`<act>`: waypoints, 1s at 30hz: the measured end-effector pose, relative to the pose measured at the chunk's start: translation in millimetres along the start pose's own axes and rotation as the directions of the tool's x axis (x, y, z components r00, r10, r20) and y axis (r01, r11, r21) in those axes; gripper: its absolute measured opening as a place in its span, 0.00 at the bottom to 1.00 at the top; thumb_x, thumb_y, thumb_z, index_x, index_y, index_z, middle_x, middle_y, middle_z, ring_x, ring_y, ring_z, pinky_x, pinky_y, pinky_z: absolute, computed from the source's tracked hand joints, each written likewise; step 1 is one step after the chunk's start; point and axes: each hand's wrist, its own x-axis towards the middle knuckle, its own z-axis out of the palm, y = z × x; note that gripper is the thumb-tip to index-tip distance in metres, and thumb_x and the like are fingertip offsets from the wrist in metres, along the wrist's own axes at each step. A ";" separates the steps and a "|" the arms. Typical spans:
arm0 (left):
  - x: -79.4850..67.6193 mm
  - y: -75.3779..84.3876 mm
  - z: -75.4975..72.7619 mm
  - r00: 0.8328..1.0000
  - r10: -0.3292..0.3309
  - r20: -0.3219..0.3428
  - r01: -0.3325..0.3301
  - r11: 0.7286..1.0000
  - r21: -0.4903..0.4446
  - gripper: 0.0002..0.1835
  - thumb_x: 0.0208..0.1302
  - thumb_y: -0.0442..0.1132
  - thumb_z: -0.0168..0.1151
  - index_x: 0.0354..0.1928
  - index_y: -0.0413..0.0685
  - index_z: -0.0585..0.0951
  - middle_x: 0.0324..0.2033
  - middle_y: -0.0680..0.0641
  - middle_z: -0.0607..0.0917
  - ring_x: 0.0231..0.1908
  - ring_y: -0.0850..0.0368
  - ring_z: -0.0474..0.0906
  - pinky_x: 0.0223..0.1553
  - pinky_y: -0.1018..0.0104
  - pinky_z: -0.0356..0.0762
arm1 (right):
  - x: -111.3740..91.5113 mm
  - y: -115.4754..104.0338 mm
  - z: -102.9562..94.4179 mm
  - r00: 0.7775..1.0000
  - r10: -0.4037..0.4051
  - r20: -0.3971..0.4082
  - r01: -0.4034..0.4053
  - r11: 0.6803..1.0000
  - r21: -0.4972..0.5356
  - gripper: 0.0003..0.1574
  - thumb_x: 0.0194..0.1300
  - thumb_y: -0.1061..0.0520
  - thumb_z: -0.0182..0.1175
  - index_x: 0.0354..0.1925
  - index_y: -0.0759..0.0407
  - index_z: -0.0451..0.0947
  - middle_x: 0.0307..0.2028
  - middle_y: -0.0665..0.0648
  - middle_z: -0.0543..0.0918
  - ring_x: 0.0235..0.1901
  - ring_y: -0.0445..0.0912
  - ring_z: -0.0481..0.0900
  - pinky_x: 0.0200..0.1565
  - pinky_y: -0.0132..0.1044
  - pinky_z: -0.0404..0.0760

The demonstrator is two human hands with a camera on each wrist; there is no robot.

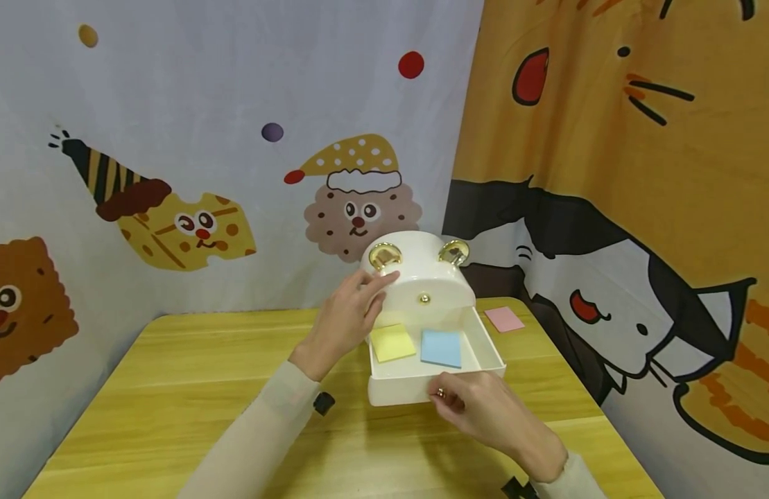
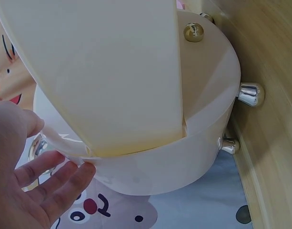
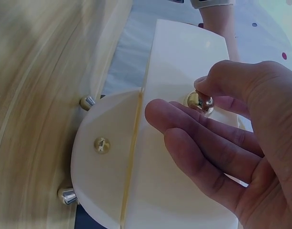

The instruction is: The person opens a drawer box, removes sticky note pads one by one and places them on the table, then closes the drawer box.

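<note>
A white rounded storage box [image 1: 415, 258] with gold ears stands on the table, its drawer [image 1: 487, 339] pulled out toward me. Inside the drawer lie a yellow sticky-note pad [image 1: 392, 342] and, to its right, a blue sticky-note pad [image 1: 441, 348]. My right hand [image 1: 493, 419] pinches the gold drawer knob [image 3: 196, 101] between thumb and index finger, the other fingers in front of the drawer face. At the box's left side, my left hand [image 1: 343, 315] rests its loosely extended fingers [image 2: 65, 188] against the white body, thumb apart from them.
A pink sticky-note pad [image 1: 504, 319] lies on the wooden table [image 1: 191, 388] to the right of the box. A second gold knob [image 1: 424, 299] sits on the box front above the drawer. Printed curtains [image 1: 222, 83] hang behind the table and along its right side.
</note>
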 end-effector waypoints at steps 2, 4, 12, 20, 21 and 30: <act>0.5 0.1 0.0 1.000 0.005 -0.006 -0.005 1.000 -0.001 0.25 0.88 0.37 0.66 0.81 0.59 0.84 0.52 0.44 0.89 0.40 0.54 0.81 0.31 0.67 0.81 | -0.5 -0.7 -0.1 1.000 0.006 0.002 -0.006 1.000 0.000 0.15 0.70 0.66 0.77 0.42 0.45 0.87 0.31 0.37 0.87 0.31 0.22 0.76 0.35 0.16 0.79; 0.8 0.2 -0.1 1.000 0.006 -0.008 -0.006 1.000 -0.001 0.25 0.88 0.36 0.67 0.81 0.58 0.84 0.51 0.44 0.88 0.40 0.54 0.81 0.31 0.67 0.81 | -1.2 -1.3 0.0 1.000 0.013 0.005 -0.013 1.000 0.003 0.15 0.69 0.66 0.78 0.42 0.45 0.88 0.31 0.37 0.87 0.31 0.22 0.77 0.35 0.16 0.79; 1.4 0.6 -0.1 1.000 -0.003 0.006 0.003 1.000 0.002 0.26 0.88 0.37 0.66 0.81 0.60 0.84 0.52 0.44 0.89 0.40 0.54 0.81 0.32 0.67 0.81 | -3.1 -1.6 1.7 1.000 0.005 -0.012 -0.006 1.000 -0.011 0.19 0.64 0.68 0.79 0.42 0.45 0.87 0.30 0.37 0.87 0.31 0.22 0.76 0.34 0.16 0.78; 0.6 1.6 -0.9 1.000 0.001 -0.005 -0.001 1.000 -0.004 0.26 0.87 0.36 0.67 0.81 0.59 0.84 0.51 0.44 0.89 0.40 0.53 0.82 0.31 0.66 0.82 | -2.1 -4.0 1.2 1.000 -0.005 -0.022 0.004 1.000 -0.022 0.20 0.63 0.68 0.82 0.41 0.45 0.87 0.30 0.36 0.86 0.30 0.22 0.75 0.33 0.15 0.77; 0.6 1.6 -0.9 1.000 0.004 -0.007 -0.004 1.000 -0.005 0.26 0.87 0.36 0.67 0.81 0.58 0.85 0.51 0.44 0.89 0.40 0.53 0.81 0.32 0.66 0.82 | -2.1 -4.0 1.1 1.000 -0.008 -0.025 0.008 1.000 -0.024 0.20 0.62 0.68 0.82 0.40 0.45 0.87 0.30 0.36 0.86 0.30 0.22 0.75 0.33 0.15 0.77; 0.1 1.3 0.4 1.000 -0.019 0.017 0.019 1.000 -0.017 0.26 0.88 0.36 0.66 0.82 0.59 0.84 0.52 0.43 0.88 0.41 0.53 0.81 0.34 0.65 0.82 | -5.9 -2.2 -0.8 0.999 -0.033 -0.037 0.033 0.999 -0.017 0.08 0.76 0.60 0.75 0.41 0.46 0.88 0.30 0.37 0.86 0.30 0.23 0.76 0.34 0.15 0.77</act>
